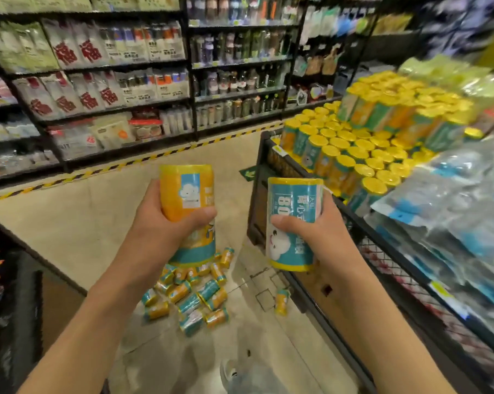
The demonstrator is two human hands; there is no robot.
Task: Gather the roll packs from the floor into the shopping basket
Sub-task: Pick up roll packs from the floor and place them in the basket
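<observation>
Both grips full, packs upright.
We hold a roll pack (186, 194) in L hand (166, 220), fingers wrapped round; another pack (294, 223) in R hand (311, 231), same; more packs (189, 294) on floor (98, 223).

Only clear stuff: "80" on the teal roll pack (292, 220), and a big red 福 on white bags (78, 52) way above it on the shelves.

roll packs (193, 297) – yellow and teal, white cloud print | floor tape (143, 159) – yellow-black stripes
</observation>
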